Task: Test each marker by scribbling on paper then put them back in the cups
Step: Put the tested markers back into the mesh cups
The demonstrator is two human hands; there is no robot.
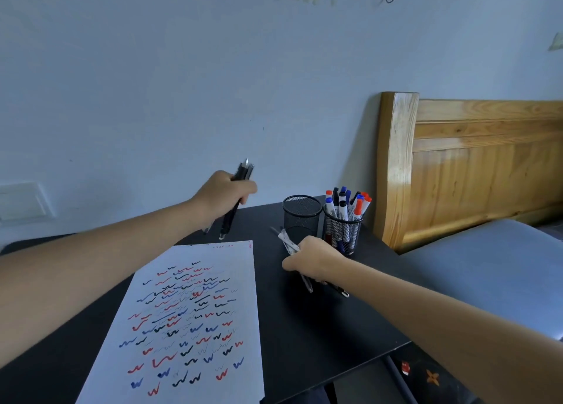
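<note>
Gripping a small bundle of black pens [230, 219] in a tight fist, the left hand [224, 196] hangs above the far side of the counter [320, 327], clear of its surface. Its fingers are curled round the middle of the bundle. The upper ends stick out past the thumb, tilted to the right against the wall [152, 83]. The lower ends point down at the counter just beyond the top edge of the paper [189, 321].

The right hand [313, 260] is closed as well, its fingers wrapped round a few thin pens [288, 242], at least one of them with a clear barrel. Their upper ends poke out up and to the left, just in front of the cups. Their lower ends come out under the hand, low over the counter; whether they touch it is hard to tell.

Two black mesh cups stand side by side at the far right corner of the counter. The right cup [342, 233] is packed with markers [342, 205] capped in blue, red and black, some upright and some leaning. The left cup [301, 217] stands just beside it, its inside dark.

The white paper lies flat on the counter between the two forearms, covered in rows of red, blue and black scribbles. A wooden headboard [472, 166] and a grey mattress [487, 266] stand to the right of the counter
</note>
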